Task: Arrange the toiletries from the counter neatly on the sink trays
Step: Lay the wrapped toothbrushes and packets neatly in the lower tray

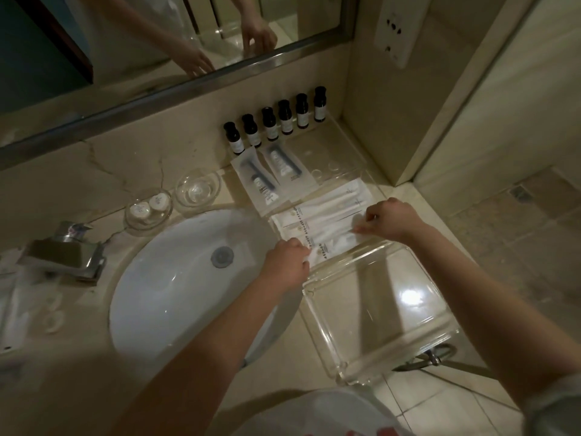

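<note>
Single view, head-worn, wide-angle. It faces forward and steeply down onto the tabletop [103, 237] at close range, and the person's forearms [220, 335] reach in from the bottom edge to mid-frame. The sink basin [163, 294] lies left of centre and the clear tray [320, 332] right of centre. The mirror [125, 42] runs slanted across the top. The left margin is dim and blurred, so its coverage there seems of little use.

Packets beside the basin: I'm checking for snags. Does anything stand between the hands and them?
Nothing visible does. The left hand and right hand grip the packets at opposite ends, with no other thing in between.
</note>
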